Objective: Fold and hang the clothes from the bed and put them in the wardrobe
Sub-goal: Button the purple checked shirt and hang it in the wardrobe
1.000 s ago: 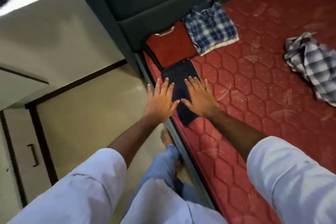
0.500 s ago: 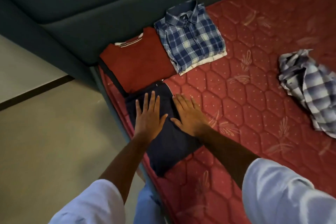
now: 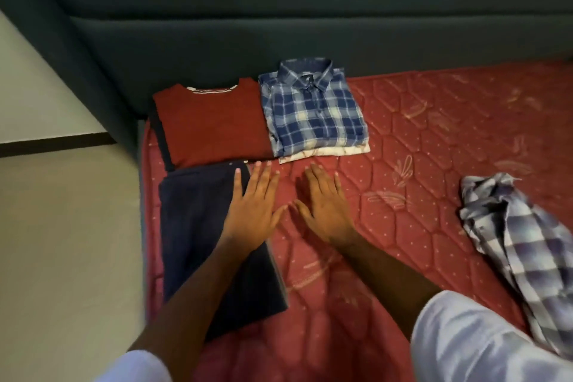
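Observation:
A folded dark navy garment [image 3: 198,226] lies along the left edge of the red mattress [image 3: 418,195]. My left hand [image 3: 252,205] is flat with straight fingers over the garment's right edge, holding nothing. My right hand [image 3: 322,205] is flat and spread over bare mattress just right of it, holding nothing. Behind them sit a folded red sweater [image 3: 210,124] and a folded blue plaid shirt [image 3: 313,108] on a folded white garment [image 3: 328,152]. A crumpled grey-blue plaid shirt [image 3: 521,242] lies unfolded at the right.
A dark green padded headboard [image 3: 279,25] runs behind the clothes. Beige floor [image 3: 62,257] lies to the left of the bed, with a dark skirting strip [image 3: 52,146] and pale wall above it. My white sleeves are at the bottom.
Both hands have slid right off the navy garment's middle; the right one is now over bare mattress. The view has swung right and closer to the bed.

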A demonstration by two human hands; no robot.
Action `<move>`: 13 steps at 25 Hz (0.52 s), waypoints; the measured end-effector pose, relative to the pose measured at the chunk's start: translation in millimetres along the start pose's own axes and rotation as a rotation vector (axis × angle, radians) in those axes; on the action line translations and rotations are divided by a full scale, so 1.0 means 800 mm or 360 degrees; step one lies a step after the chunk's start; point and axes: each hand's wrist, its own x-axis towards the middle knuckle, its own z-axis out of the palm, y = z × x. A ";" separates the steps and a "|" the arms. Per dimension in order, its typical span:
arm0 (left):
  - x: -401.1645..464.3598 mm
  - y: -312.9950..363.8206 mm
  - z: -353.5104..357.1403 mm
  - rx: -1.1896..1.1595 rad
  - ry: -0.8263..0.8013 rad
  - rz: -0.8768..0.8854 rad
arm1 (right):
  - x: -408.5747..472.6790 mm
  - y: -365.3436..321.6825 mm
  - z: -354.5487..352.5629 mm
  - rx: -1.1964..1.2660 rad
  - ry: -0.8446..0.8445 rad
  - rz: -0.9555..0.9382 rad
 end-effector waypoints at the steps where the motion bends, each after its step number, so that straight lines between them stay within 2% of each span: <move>1: 0.008 0.025 0.008 -0.0010 0.0032 -0.0031 | -0.013 0.036 0.002 0.0028 0.0087 0.0056; 4: 0.047 0.142 0.019 -0.0109 0.0124 0.0002 | -0.083 0.197 -0.006 -0.0001 0.0321 0.0318; 6: 0.071 0.229 0.024 -0.0091 0.0148 0.0065 | -0.138 0.301 -0.009 -0.0129 0.0407 0.0363; 9: 0.079 0.336 0.041 -0.0077 0.0113 0.0134 | -0.214 0.411 -0.018 -0.0398 0.0549 0.0433; 11: 0.070 0.376 0.048 -0.0043 0.0107 0.0166 | -0.240 0.462 -0.040 -0.0606 0.0608 0.0694; 13: 0.052 0.402 0.045 -0.0008 0.0152 0.0166 | -0.262 0.498 -0.069 -0.0600 0.0624 0.1085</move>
